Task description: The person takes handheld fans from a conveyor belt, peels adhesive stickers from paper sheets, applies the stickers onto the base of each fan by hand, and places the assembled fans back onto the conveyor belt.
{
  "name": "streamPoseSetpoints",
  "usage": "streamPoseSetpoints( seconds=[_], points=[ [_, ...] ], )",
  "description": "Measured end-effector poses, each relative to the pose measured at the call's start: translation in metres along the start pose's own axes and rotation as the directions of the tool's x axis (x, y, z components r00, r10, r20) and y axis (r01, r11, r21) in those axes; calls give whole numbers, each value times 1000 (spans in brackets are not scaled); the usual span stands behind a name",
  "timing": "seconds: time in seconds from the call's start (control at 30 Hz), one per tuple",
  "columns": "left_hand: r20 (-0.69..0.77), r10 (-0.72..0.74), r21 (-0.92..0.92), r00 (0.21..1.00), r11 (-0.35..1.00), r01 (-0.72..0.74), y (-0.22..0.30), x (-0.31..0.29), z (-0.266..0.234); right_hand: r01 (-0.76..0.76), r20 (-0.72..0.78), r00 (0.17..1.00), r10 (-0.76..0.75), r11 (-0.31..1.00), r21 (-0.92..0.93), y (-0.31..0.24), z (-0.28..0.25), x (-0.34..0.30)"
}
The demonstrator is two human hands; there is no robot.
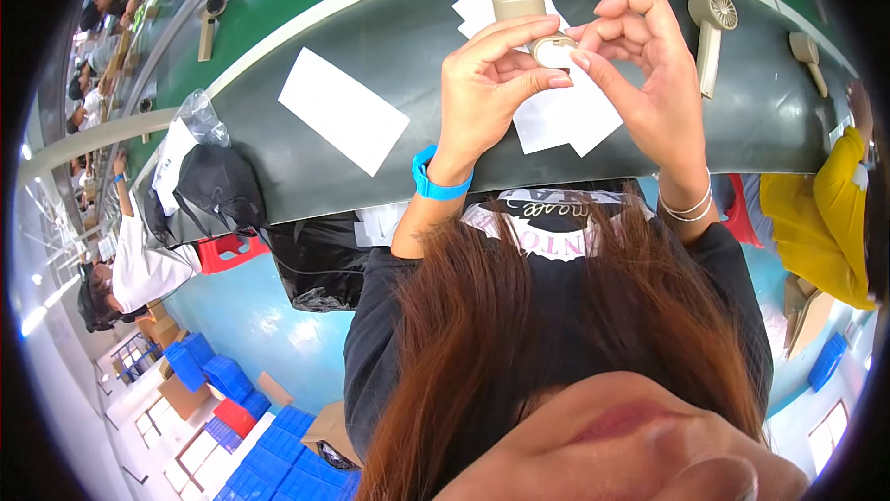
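Above the dark work surface, my left hand (491,75) is closed with fingers and thumb round a small round beige piece with a white face (554,52). The right hand (640,56) pinches the same piece at its edge between thumb and forefinger; the other fingers are curled. Just beyond my left fingers shows a beige block with rounded corners (519,7); whether it is joined to the round piece I cannot tell. Beneath the hands lie several overlapping white sheets (556,126).
A white sheet (343,110) lies to the left. Beige handheld fans lie at the right (711,42), far right (809,63) and far left (208,28). A black bag (220,190) hangs by the left table edge. A person in yellow (807,214) sits at my right.
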State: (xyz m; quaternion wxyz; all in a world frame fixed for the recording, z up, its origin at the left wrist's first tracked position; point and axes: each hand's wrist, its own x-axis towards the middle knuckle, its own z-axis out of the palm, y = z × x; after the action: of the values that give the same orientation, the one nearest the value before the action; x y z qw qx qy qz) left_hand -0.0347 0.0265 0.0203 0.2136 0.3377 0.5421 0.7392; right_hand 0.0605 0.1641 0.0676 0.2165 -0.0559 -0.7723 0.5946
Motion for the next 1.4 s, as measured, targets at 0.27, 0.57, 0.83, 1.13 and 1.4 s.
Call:
streamPoseSetpoints(
  seconds=[0.27, 0.57, 0.83, 1.13, 1.4],
  points=[
    [16, -2, -7, 1000, 1000, 2, -1, 0, 1, -2, -16, 1000, 2, 999, -45, -1, -1, -1],
    [12, -2, -5, 1000, 1000, 2, -1, -1, 4, 1, -39, 999, -4, 995, -99, -2, -1, -3],
    [9, -60, -115, 998, 992, 61, 1, -1, 10, -52, -96, 995, 32, 976, -213, -13, 1, -7],
    [-3, -36, -129, 999, 991, 35, -2, -3, 16, 22, -105, 990, -92, 848, -529, -19, 3, -10],
    [-88, -29, -131, 996, 991, 17, 0, -2, 4, -112, -46, 994, 102, 912, -395, 7, -12, 2]
  ],
)
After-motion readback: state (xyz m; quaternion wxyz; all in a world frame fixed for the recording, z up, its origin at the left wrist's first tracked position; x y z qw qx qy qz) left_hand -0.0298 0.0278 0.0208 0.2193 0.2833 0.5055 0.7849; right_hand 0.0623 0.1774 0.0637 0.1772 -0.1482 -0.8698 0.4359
